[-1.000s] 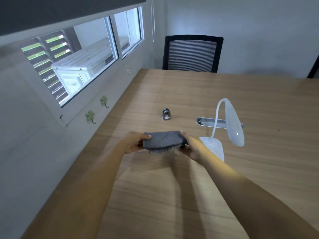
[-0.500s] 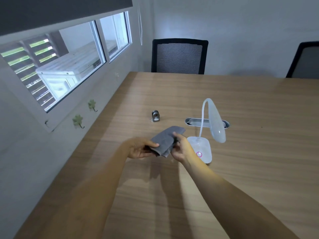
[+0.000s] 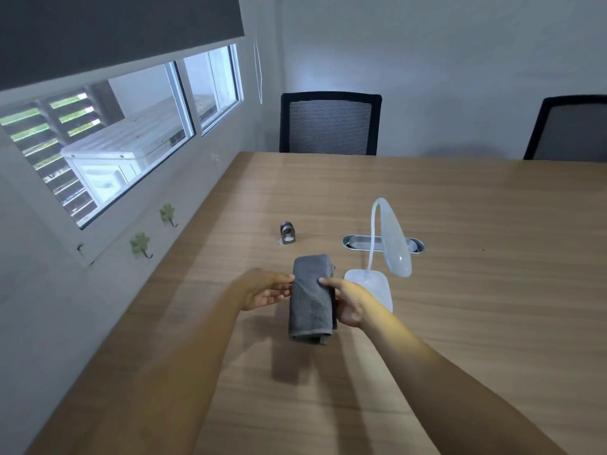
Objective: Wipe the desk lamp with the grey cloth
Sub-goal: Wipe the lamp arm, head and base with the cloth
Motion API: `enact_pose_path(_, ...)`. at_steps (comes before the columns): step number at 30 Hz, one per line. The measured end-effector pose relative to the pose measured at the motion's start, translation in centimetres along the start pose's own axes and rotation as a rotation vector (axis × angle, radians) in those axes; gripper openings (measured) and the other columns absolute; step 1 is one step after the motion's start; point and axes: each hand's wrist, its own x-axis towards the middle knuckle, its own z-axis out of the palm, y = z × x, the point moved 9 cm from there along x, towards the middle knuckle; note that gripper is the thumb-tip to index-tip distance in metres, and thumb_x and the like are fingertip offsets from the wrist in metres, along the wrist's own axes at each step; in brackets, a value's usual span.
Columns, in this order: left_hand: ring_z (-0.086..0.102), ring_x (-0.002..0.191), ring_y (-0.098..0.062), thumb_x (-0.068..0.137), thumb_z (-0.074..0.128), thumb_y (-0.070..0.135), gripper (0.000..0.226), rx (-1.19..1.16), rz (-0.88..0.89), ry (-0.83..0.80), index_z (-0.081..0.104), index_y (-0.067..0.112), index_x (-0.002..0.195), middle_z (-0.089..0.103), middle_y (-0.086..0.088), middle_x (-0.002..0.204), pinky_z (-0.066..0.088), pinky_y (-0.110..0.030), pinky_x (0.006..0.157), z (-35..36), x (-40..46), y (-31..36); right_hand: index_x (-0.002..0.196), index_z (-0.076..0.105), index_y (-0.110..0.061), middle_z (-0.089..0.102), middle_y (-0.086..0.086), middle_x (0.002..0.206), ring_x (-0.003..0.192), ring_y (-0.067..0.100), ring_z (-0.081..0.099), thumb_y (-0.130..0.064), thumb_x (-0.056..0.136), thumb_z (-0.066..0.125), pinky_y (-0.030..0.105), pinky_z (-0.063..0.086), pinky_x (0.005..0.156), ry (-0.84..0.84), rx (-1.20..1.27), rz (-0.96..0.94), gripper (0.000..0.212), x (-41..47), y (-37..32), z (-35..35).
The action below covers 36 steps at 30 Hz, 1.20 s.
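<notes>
A folded grey cloth (image 3: 311, 300) hangs lengthwise above the wooden table (image 3: 460, 323), held between both hands. My left hand (image 3: 262, 290) touches its left edge with thumb and fingertips. My right hand (image 3: 348, 302) grips its right side, thumb on top. The white desk lamp (image 3: 391, 244) stands just right of the cloth, its flat base (image 3: 372, 284) partly hidden behind my right hand, its thin neck curving over to a drooping oval head.
A small metal clip-like object (image 3: 287, 234) sits beyond the cloth. A silver cable grommet (image 3: 354, 242) is set in the table behind the lamp. Two black mesh chairs (image 3: 330, 123) (image 3: 571, 129) stand at the far edge. The wall with a window (image 3: 131, 136) runs along the left.
The cloth has turned from a crosswise bundle to a lengthwise folded strip between my hands. The view has shifted, bringing the second chair into sight.
</notes>
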Motion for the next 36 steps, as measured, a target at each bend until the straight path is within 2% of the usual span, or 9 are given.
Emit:
enact_pose_path(4, 0.059, 0.077, -0.013, 0.083, 0.068, 0.011, 0.008, 0.028, -0.026, -0.040, 0.062, 0.007, 0.086, 0.063, -0.006, 0.083, 0.052, -0.018, 0.066, 2.4, 0.1, -0.1, 0.092, 0.061, -0.007, 0.065, 0.009, 0.091, 0.082, 0.021, 0.061, -0.014, 0.093, 0.055, 0.033, 0.050, 0.068, -0.014, -0.016, 0.014, 0.009, -1.7, 0.1, -1.7)
enact_pose_path(10, 0.060, 0.080, -0.011, 0.083, 0.066, 0.005, 0.006, 0.074, -0.039, -0.144, 0.063, 0.006, 0.088, 0.064, -0.006, 0.088, 0.055, -0.013, 0.055, 7.9, 0.5, 0.0, 0.099, 0.058, -0.005, 0.066, 0.011, 0.086, 0.078, 0.021, 0.063, -0.013, 0.100, 0.044, 0.037, 0.050, 0.084, -0.006, 0.118, -0.034, 0.016, -5.6, -0.6, -5.5)
enact_pose_path(12, 0.063, 0.079, -0.013, 0.081, 0.068, 0.002, 0.009, 0.072, -0.032, -0.154, 0.063, 0.003, 0.089, 0.067, -0.008, 0.086, 0.056, -0.015, 0.053, 9.6, 0.7, 0.0, 0.115, 0.055, -0.005, 0.069, 0.012, 0.085, 0.076, 0.022, 0.066, -0.017, 0.102, 0.037, 0.038, 0.049, 0.085, -0.013, 0.131, -0.037, 0.025, -6.8, -0.6, -6.5)
enact_pose_path(14, 0.067, 0.073, -0.014, 0.079, 0.069, 0.001, 0.008, 0.081, -0.034, -0.163, 0.065, 0.002, 0.086, 0.072, -0.008, 0.076, 0.056, -0.017, 0.052, 11.3, 0.7, 0.0, 0.135, 0.045, -0.006, 0.066, 0.014, 0.099, 0.087, 0.025, 0.063, -0.020, 0.104, 0.032, 0.042, 0.045, 0.092, -0.005, 0.137, -0.058, 0.037, -7.8, -0.6, -7.6)
enact_pose_path(18, 0.072, 0.056, -0.013, 0.082, 0.065, 0.001, 0.002, 0.104, -0.041, -0.189, 0.065, -0.001, 0.083, 0.074, -0.009, 0.065, 0.059, -0.022, 0.056, 13.4, 0.7, 0.6, 0.142, 0.039, -0.008, 0.056, 0.016, 0.134, 0.110, 0.028, 0.056, -0.023, 0.103, 0.035, 0.045, 0.046, 0.093, 0.100, 0.145, -0.113, 0.042, -9.4, -1.0, -10.9)
enact_pose_path(24, 0.060, 0.103, -0.022, 0.088, 0.056, 0.047, 0.037, 0.253, 0.063, -0.122, 0.057, 0.021, 0.113, 0.056, -0.007, 0.121, 0.049, -0.034, 0.086, 11.5, 0.1, 6.1, 0.129, 0.051, -0.014, 0.067, 0.006, 0.099, 0.086, 0.023, 0.065, -0.023, 0.096, 0.052, 0.036, 0.055, 0.073, 0.221, 0.033, -0.204, 0.034, -13.7, -3.7, -15.0)
enact_pose_path(28, 0.053, 0.116, -0.023, 0.083, 0.059, 0.053, 0.058, 0.171, 0.265, -0.095, 0.044, 0.032, 0.135, 0.048, 0.002, 0.135, 0.047, -0.037, 0.091, 12.4, -1.3, 11.9, 0.128, 0.049, -0.025, 0.063, 0.001, 0.099, 0.084, 0.021, 0.061, -0.007, 0.092, 0.051, 0.032, 0.052, 0.067, 0.299, -0.115, -0.399, 0.040, -16.9, -8.1, -14.6)
enact_pose_path(31, 0.048, 0.127, -0.022, 0.084, 0.061, 0.048, 0.053, 0.183, 0.358, -0.154, 0.047, 0.032, 0.132, 0.043, 0.006, 0.145, 0.044, -0.036, 0.096, 14.4, -2.5, 14.7, 0.124, 0.056, -0.028, 0.065, -0.006, 0.098, 0.091, 0.019, 0.060, -0.002, 0.089, 0.049, 0.026, 0.050, 0.068, 0.397, -0.289, -0.673, 0.044, -19.4, -12.4, -13.1)
enact_pose_path(36, 0.046, 0.128, -0.018, 0.086, 0.064, 0.034, 0.038, 0.325, 0.456, -0.128, 0.060, 0.023, 0.122, 0.051, 0.004, 0.142, 0.042, -0.034, 0.095, 15.6, -3.3, 16.4, 0.122, 0.065, -0.017, 0.068, -0.009, 0.106, 0.099, 0.006, 0.060, 0.002, 0.084, 0.048, -0.002, 0.042, 0.078, 0.534, -0.763, -1.123, 0.046, -22.5, -16.3, -8.9)
